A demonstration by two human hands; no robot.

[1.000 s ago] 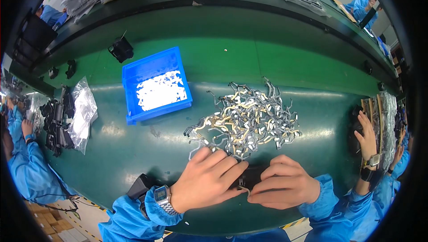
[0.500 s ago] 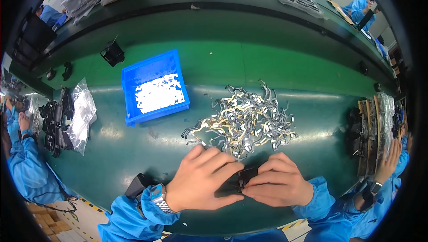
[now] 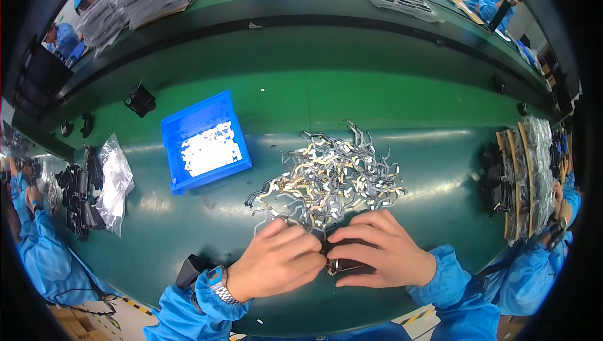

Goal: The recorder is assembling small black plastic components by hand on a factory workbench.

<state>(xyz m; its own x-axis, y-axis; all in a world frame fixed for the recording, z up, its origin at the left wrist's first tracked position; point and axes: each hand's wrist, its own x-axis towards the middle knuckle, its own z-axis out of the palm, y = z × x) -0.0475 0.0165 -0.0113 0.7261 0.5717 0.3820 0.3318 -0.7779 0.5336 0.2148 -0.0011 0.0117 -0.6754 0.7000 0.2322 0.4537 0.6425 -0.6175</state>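
My right hand (image 3: 383, 253) holds a small black plastic part (image 3: 352, 267), fingers laid across its top and thumb along the near side. A bit of shiny metal shows at the part's left end. Against that end my left hand (image 3: 276, 262) is closed, fingertips pinched together; whatever they grip is hidden. Just beyond both hands lies a tangled heap of small bent pieces (image 3: 333, 181), grey and pale yellow with white ends. A black part (image 3: 191, 270) rests beside my left wrist.
A blue bin (image 3: 242, 164) of small white pieces stands beyond my left hand. Black parts (image 3: 81, 193) and a clear plastic bag (image 3: 115, 187) lie at left. Cardboard-divided stacks (image 3: 524, 181) stand at right, near a co-worker's sleeve (image 3: 534, 284). A black piece (image 3: 139, 100) sits farther back.
My left fingers have closed from a wide curve into a pinch at the black part's end. My right fingers have shifted from a fingertip pinch to lying over it. The view has tilted slightly.
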